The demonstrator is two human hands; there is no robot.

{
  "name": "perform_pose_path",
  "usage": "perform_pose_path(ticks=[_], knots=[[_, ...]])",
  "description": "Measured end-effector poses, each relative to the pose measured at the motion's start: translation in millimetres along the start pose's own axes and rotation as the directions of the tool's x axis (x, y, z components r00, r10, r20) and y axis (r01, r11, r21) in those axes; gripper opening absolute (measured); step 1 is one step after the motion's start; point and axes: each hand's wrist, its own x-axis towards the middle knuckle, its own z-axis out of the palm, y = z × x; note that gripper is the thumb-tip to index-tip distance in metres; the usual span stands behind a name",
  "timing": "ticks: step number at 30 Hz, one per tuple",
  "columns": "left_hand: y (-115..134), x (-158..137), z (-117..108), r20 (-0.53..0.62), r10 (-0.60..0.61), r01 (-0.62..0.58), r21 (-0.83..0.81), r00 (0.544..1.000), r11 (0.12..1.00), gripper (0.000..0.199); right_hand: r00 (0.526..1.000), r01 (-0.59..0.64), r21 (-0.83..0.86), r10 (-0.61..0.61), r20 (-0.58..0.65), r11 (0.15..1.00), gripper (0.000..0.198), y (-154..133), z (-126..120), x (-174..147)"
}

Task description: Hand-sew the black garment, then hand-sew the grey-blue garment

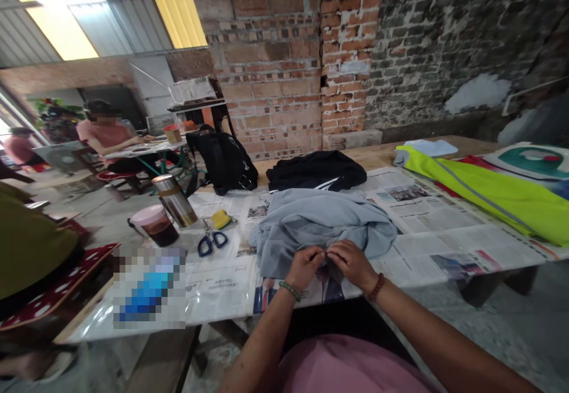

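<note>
A bundle of light grey-blue cloth (329, 218) lies heaped on the newspaper-covered table in front of me. My left hand (306, 265), a green bead bracelet at its wrist, pinches the near edge of this cloth. Close beside it my right hand (353, 262), with a reddish-brown bracelet, pinches the same edge. The fingertips of both hands almost meet. Whether anything small sits between them is too fine to make out. Behind the bundle rests a folded black garment (315, 169) with white stripes.
Scissors (212, 242), a yellow object (221, 219), a lidded cup of dark drink (157, 227) and a steel flask (175, 200) stand left. Beyond is a black backpack (224, 159). A neon-yellow garment (480, 191) and an iron (531, 160) lie right. People sit at far left.
</note>
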Motion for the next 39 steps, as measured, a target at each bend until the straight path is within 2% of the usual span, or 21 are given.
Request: perform_pose_path(ticks=[5, 9, 12, 14, 16, 17, 19, 21, 22, 24, 26, 28, 30, 34, 39], knots=[[-3.1, -1.0, 0.2, -0.014, -0.001, 0.002, 0.031, 1.0, 1.0, 0.022, 0.995, -0.068, 0.034, 0.07, -0.073, 0.997, 0.017, -8.4, -2.2, 4.3], [-5.8, -1.0, 1.4, -0.021, 0.001, 0.001, 0.07, 1.0, 0.998, 0.018, 0.998, 0.021, -0.054, -0.023, -0.056, 0.998, 0.02, -22.8, -7.4, 7.7], [-8.2, -0.9, 2.4, -0.019, -0.004, 0.006, 0.077, 1.0, 0.997, 0.017, 0.998, 0.053, -0.03, -0.054, -0.025, 0.998, 0.021, -33.6, -13.6, 13.5], [-9.0, -1.0, 2.8, -0.009, -0.013, 0.013, 0.055, 1.0, 0.998, 0.02, 1.0, -0.027, 0.053, 0.027, 0.01, 0.998, 0.02, -38.5, -18.6, 20.5], [-8.6, -1.1, 2.9, 0.008, -0.032, 0.032, 0.006, 0.999, 0.999, 0.022, 0.975, -0.22, 0.233, 0.208, 0.078, 0.947, 0.02, -40.4, -23.9, 30.2], [-8.1, -1.0, 2.7, 0.017, -0.041, 0.042, -0.017, 0.999, 0.999, 0.022, 0.938, -0.345, 0.355, 0.321, 0.127, 0.869, 0.021, -39.9, -26.6, 36.0], [-6.7, -0.6, 2.1, 0.028, -0.052, 0.053, -0.045, 0.998, 0.998, 0.021, 0.821, -0.561, 0.579, 0.489, 0.295, 0.592, 0.023, -36.1, -32.6, 48.9], [-5.1, -0.1, 1.4, 0.019, -0.04, 0.041, -0.043, 0.999, 0.998, 0.019, 0.707, -0.673, 0.683, 0.517, 0.482, 0.284, 0.021, -28.5, -39.6, 63.3], [-4.4, 0.3, 1.1, 0.009, -0.034, 0.035, -0.043, 0.999, 0.998, 0.019, 0.667, -0.699, 0.696, 0.5, 0.552, 0.165, 0.018, -23.7, -43.4, 70.8], [-3.3, 0.9, 0.9, -0.011, -0.025, 0.025, -0.044, 1.0, 0.999, 0.019, 0.616, -0.716, 0.698, 0.477, 0.627, 0.006, 0.007, -13.0, -50.5, 85.5], [-2.6, 1.4, 0.9, -0.027, -0.029, 0.028, -0.049, 0.999, 0.998, 0.017, 0.595, -0.695, 0.715, 0.498, 0.631, -0.074, 0.007, -2.0, -56.3, 99.3], [-2.1, 1.6, 1.0, -0.035, -0.039, 0.037, -0.053, 0.999, 0.998, 0.017, 0.6, -0.662, 0.744, 0.529, 0.6, -0.094, 0.013, 8.2, -60.4, 111.8], [-1.4, 1.7, 0.8, -0.034, -0.052, 0.05, -0.057, 0.998, 0.997, 0.018, 0.618, -0.62, 0.781, 0.568, 0.543, -0.073, 0.016, 17.3, -63.6, 123.1], [0.6, 1.8, 0.1, -0.038, -0.073, 0.071, -0.051, 0.997, 0.996, 0.019, 0.655, -0.523, 0.852, 0.644, 0.396, 0.009, 0.018, 33.3, -71.5, 142.8], [2.6, 2.2, 0.3, -0.033, -0.081, 0.08, -0.04, 0.996, 0.996, 0.021, 0.675, -0.443, 0.887, 0.699, 0.235, 0.13, 0.014, 49.3, -86.5, 162.2]])
